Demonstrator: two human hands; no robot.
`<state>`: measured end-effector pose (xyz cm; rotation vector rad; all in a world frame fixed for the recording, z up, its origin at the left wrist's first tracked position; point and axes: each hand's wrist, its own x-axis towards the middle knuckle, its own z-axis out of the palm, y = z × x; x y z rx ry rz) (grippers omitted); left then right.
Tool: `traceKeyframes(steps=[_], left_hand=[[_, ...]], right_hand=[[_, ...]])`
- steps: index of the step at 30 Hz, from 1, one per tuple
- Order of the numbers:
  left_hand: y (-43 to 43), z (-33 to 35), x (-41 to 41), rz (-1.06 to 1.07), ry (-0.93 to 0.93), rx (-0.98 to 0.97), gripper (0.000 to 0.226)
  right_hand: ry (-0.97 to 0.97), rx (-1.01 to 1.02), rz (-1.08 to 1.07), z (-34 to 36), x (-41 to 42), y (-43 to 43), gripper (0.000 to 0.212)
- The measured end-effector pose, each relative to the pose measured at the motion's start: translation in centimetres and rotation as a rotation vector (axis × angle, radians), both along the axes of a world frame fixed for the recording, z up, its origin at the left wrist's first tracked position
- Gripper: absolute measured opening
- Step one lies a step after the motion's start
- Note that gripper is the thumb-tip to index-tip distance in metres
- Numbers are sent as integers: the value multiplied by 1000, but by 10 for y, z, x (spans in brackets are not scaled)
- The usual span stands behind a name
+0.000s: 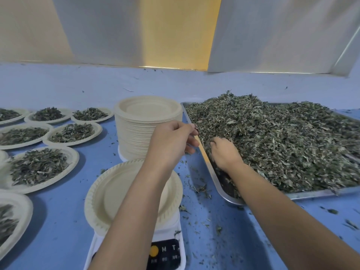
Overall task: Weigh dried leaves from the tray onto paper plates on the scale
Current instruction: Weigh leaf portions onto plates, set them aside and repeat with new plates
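Dried leaves: heaped high in the metal tray, right side of the blue table. Heap stands well above the rim, esp. at the far end.

Risks noted:
- Spill at transfer. Leaves are light and loose, and any handful must cross the tray rim and a strip of table to reach the plate. Scraps already lie along that strip, so more loss is likely.
- False reading. L forearm hangs directly over the empty paper plate on the scale; whether it touches the plate can't be told. Contact would upset the wt. Display mostly hidden, not readable.
- Plate overhangs the scale platform. An off-centre load could tip it.
- Plate stack stands just beside the tray's near corner, and an elbow or wrist could knock it.

Hand pose:
- Right hand: palm down, fingers curled into the near-left edge of the heap, closing on a grab of leaves. Tips buried.
- Left hand: raised beside the tray rim, in front of the stack, fingers curled, thumb to forefinger. May pinch a scrap; can't confirm.

Filled plates: spread at left, well apart from the scale.
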<state>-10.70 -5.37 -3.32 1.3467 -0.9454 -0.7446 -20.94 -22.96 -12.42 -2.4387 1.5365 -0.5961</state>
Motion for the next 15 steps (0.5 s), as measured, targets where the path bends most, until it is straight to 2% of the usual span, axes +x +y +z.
traceKeyframes(steps=[2, 3, 6, 10, 15], left_hand=[[0, 0, 2, 7, -8, 2, 24], [0, 0, 3, 13, -19, 5, 24], [-1, -1, 4, 25, -33, 2, 25], [-1, -2, 4, 23, -25, 2, 25], [-2, -3, 4, 20, -35, 7, 25]], right_hand=[[-116, -40, -39, 2, -1, -1, 38], [-113, -55, -53, 1, -2, -2, 39], [57, 2, 12, -5, -1, -6, 46], [153, 174, 145, -11, 2, -9, 47], [320, 187, 131, -11, 1, -8, 46]])
